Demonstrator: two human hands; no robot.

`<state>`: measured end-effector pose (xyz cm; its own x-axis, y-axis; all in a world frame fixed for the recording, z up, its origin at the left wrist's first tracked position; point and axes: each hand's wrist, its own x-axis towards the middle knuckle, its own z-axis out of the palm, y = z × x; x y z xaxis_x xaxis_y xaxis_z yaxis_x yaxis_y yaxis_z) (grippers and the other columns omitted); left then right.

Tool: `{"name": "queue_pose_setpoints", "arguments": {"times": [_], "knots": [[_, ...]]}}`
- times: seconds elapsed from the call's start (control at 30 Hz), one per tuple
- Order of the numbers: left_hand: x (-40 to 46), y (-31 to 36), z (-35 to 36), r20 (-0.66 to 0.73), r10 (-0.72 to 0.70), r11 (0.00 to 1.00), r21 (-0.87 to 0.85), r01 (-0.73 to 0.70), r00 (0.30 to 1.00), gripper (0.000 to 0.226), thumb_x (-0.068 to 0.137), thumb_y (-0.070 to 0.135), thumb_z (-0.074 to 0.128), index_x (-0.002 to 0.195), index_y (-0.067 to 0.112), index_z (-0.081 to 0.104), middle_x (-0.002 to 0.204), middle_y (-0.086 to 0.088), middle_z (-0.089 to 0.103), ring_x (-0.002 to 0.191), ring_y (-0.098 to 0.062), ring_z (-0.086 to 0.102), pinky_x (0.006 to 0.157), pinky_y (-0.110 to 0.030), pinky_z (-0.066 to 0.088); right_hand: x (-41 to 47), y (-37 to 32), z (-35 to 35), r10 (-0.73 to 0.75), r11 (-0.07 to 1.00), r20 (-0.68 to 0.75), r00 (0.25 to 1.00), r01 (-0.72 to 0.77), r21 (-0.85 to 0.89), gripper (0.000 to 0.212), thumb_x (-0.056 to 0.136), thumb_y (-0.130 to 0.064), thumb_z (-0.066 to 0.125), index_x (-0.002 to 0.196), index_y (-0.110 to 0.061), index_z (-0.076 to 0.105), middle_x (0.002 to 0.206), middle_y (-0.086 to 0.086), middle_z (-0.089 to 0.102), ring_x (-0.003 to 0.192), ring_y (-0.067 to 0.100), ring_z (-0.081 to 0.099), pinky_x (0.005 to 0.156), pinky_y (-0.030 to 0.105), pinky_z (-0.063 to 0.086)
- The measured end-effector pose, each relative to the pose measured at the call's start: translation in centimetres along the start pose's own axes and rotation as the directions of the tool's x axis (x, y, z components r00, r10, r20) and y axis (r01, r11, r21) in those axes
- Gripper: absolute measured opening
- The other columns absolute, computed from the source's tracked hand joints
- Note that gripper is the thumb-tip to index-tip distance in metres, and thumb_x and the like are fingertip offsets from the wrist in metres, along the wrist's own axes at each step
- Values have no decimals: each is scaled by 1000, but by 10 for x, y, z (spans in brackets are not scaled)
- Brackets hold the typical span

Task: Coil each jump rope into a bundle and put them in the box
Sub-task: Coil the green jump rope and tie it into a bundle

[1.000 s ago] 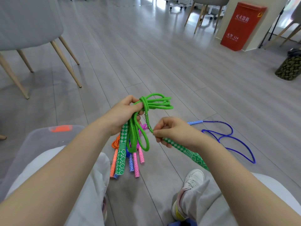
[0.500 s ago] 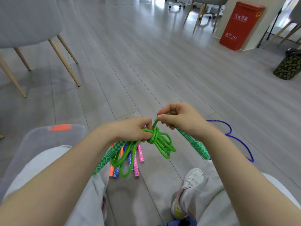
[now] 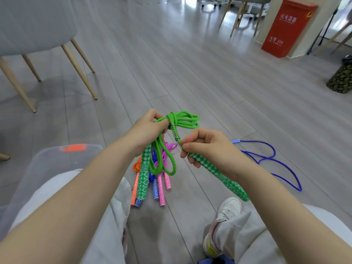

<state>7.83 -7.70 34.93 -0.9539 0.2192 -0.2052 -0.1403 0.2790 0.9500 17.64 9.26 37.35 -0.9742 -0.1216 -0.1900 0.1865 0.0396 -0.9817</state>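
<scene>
Lying beyond the green rope, a blue rope.

Premises appear to be an office or similar public room: grey plank floor, several wooden-legged chairs, castor-wheeled seating beyond, and a red fire-extinguisher cabinet.

Bright, even daylight comes from the far end of the room, throwing pale glare streaks across the grey floor at the top. Soft shadows lie under the chair on the left. Wide-angle bending curves the floor planks and stretches the forearms at the edges. Focus is sharp throughout.
</scene>
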Motion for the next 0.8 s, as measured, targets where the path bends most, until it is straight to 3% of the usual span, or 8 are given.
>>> {"name": "queue_pose_setpoints", "arguments": {"times": [0.07,0.17,0.4,0.47,0.53,0.6,0.7,0.8], "knots": [[1,2,3,-4,-21,989,-145,20,1000,14,92,20,60,85,15,48,68,-7,57,53,-18,49,56,-32,45,-1,0,-2,32,999,34,999,-33,28,12,87,7,59,81,-3,60,74,21,68,52,21,54,47,28,43],[-2,7,3,-27,-36,960,-278,27,999,15,95,16,56,85,13,46,67,-8,54,49,-15,46,52,-30,44,-2,1,-4,61,996,74,995,-66,67,14,87,8,59,80,-3,60,78,25,68,52,23,52,47,29,41],[-2,10,-3,-97,-62,931,-364,22,993,15,96,13,55,84,13,47,65,-7,53,45,-13,47,49,-28,45,0,3,-7,59,993,137,989,-72,88,14,87,9,59,80,-3,60,81,28,68,53,24,51,47,28,41],[-7,16,-3,8,-37,904,-427,37,999,14,97,13,53,85,13,46,65,-6,53,45,-12,46,48,-27,46,2,8,-9,95,995,128,987,-96,7,14,86,9,61,80,-4,61,82,26,69,55,23,53,50,29,43],[-15,23,-6,215,42,893,-446,60,976,11,97,13,52,87,14,47,64,-4,52,45,-11,45,48,-25,47,7,17,-13,136,987,67,988,-130,-91,16,84,10,62,81,-6,57,81,23,68,57,22,54,53,30,43],[-23,27,-10,440,121,916,-395,71,890,9,93,12,55,88,14,48,64,-4,51,46,-11,44,48,-25,45,14,24,-21,169,982,-5,986,-169,-89,19,85,9,61,87,-7,52,78,18,66,59,22,54,55,30,44],[-31,25,-9,671,111,975,-217,51,733,7,93,9,54,93,9,46,64,-7,50,47,-13,44,48,-24,45,20,26,-31,217,974,54,975,-213,-73,5,89,-4,61,93,-4,62,77,10,66,62,17,60,58,26,52],[-34,18,-5,792,-57,995,92,-26,608,7,94,7,55,94,8,49,66,-7,55,51,-15,47,49,-24,44,23,26,-30,251,859,-14,968,-229,-459,10,84,-20,70,84,-10,67,64,2,63,56,12,57,55,24,49]]}}
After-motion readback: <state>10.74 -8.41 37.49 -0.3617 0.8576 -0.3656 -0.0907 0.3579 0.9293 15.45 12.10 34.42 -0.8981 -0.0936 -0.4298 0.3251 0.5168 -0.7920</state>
